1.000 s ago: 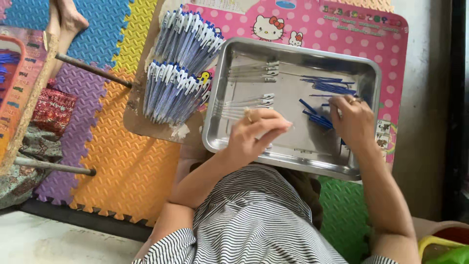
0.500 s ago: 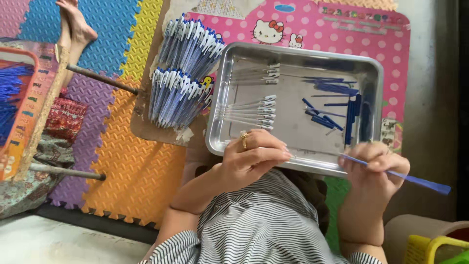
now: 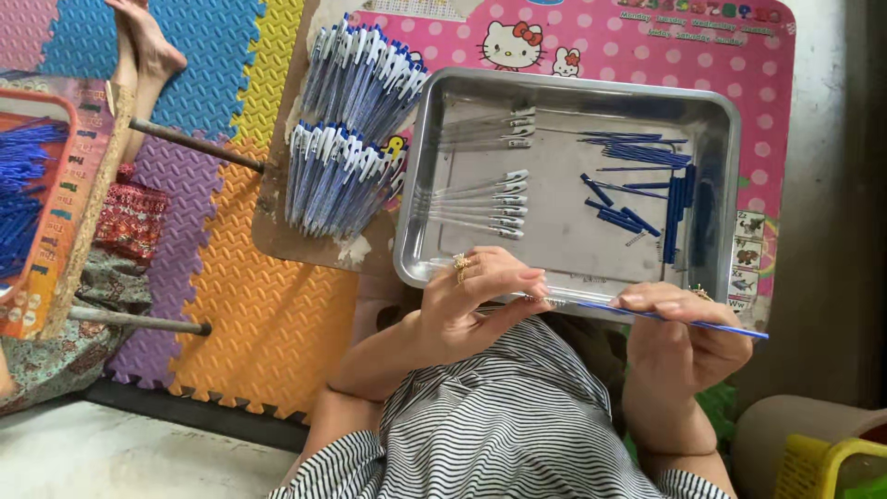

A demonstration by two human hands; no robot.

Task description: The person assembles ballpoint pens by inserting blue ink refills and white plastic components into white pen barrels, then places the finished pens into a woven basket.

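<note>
A person in a striped top sat at a low pink worktop (image 3: 647, 42), seen from above. Their left hand (image 3: 476, 300) and right hand (image 3: 684, 333) met just past the near edge of a shallow metal tray (image 3: 564, 245). The fingers of both hands were curled shut on one long pen (image 3: 647, 314), a clear barrel at the left hand and a thin blue refill (image 3: 711, 323) jutting out past the right hand. The pen lay level, along the tray's near rim.

Inside the tray, clear barrels (image 3: 476, 203) lay in rows toward its left side and loose blue refills (image 3: 637, 185) were scattered toward its right. Two fanned bundles of finished pens (image 3: 346, 129) rested at the worktop's left edge, beside the tray. Coloured foam mats (image 3: 231, 305) covered the floor to the left.
</note>
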